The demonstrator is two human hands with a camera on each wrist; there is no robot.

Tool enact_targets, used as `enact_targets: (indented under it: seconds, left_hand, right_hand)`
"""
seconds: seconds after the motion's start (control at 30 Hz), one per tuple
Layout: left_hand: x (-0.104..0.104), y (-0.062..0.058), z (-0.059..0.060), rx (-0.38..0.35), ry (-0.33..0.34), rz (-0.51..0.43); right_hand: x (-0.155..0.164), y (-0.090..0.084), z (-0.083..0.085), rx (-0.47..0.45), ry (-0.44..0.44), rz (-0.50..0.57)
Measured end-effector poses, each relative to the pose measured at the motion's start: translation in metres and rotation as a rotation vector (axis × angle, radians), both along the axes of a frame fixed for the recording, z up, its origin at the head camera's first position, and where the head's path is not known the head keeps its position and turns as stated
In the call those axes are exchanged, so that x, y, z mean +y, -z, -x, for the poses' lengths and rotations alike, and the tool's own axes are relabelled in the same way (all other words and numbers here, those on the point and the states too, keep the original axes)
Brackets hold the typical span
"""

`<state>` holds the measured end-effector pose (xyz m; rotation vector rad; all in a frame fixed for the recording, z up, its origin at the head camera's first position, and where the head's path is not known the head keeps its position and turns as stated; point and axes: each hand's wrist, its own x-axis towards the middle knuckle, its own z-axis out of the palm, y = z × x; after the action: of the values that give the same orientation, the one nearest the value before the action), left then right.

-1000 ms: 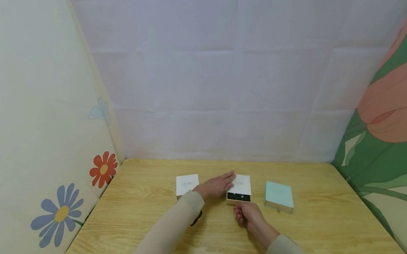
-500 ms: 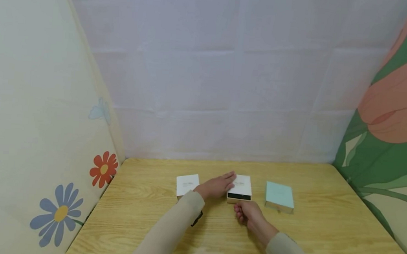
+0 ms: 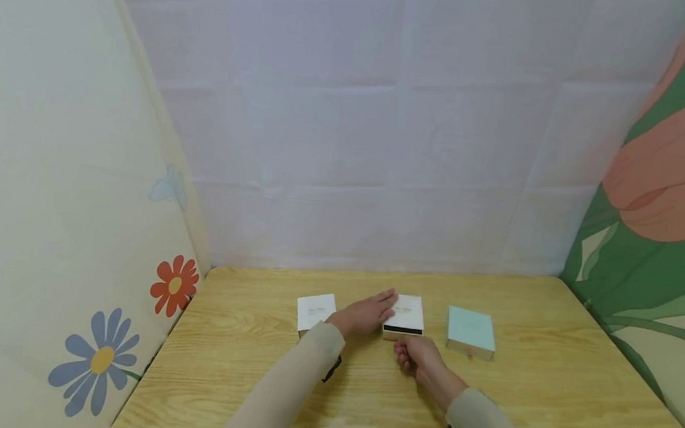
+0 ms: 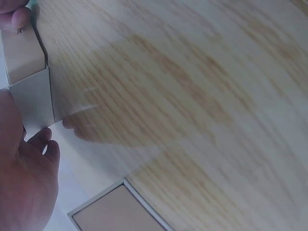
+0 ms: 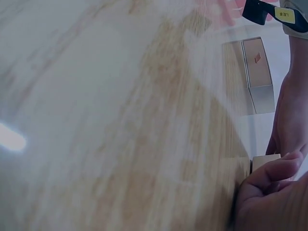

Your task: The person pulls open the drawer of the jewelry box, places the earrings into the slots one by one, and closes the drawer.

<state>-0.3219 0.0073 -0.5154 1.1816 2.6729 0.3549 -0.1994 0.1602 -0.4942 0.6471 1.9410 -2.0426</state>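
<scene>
A white drawer box (image 3: 405,311) lies in the middle of the table; a narrow dark strip shows between its sleeve and its tan drawer front (image 4: 23,53). My left hand (image 3: 367,313) holds the sleeve at its left side, thumb near the top and fingertips (image 4: 42,138) around the far corner in the left wrist view. My right hand (image 3: 418,357), fingers curled, presses against the drawer front from the near side. In the right wrist view this hand (image 5: 274,197) hides most of the box. A small pull shows just below a right fingertip in the left wrist view.
Another white box (image 3: 315,310) lies to the left, partly behind my left wrist. A mint-green box (image 3: 470,329) lies to the right. The wooden table (image 3: 220,338) meets a white cloth backdrop (image 3: 324,140) at its far edge, with printed panels on both sides.
The drawer has slid into the sleeve, away from me; its dark interior with small pale pieces has narrowed to a strip. My right hand has moved slightly forward; my left hand has stayed put.
</scene>
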Motion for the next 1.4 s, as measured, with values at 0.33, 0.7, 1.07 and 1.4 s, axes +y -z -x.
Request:
enact_targets:
  seconds: [0.33,0.7,1.07,1.4]
  left_hand:
    - [0.001,-0.001,0.000,-0.001,-0.008,0.007]
    - [0.000,-0.017,-0.012,-0.016,-0.016,0.013]
    - [0.001,-0.010,-0.007,0.001,-0.027,0.026]
    - [0.002,-0.012,-0.009,0.008,-0.019,0.031]
  right_hand:
    - [0.000,0.003,0.007,0.006,-0.007,-0.005]
    - [0.000,0.001,0.009,0.003,-0.004,0.004]
    - [-0.001,-0.001,0.009,0.007,-0.017,-0.012]
    - [-0.001,0.000,0.011,0.007,-0.005,-0.008]
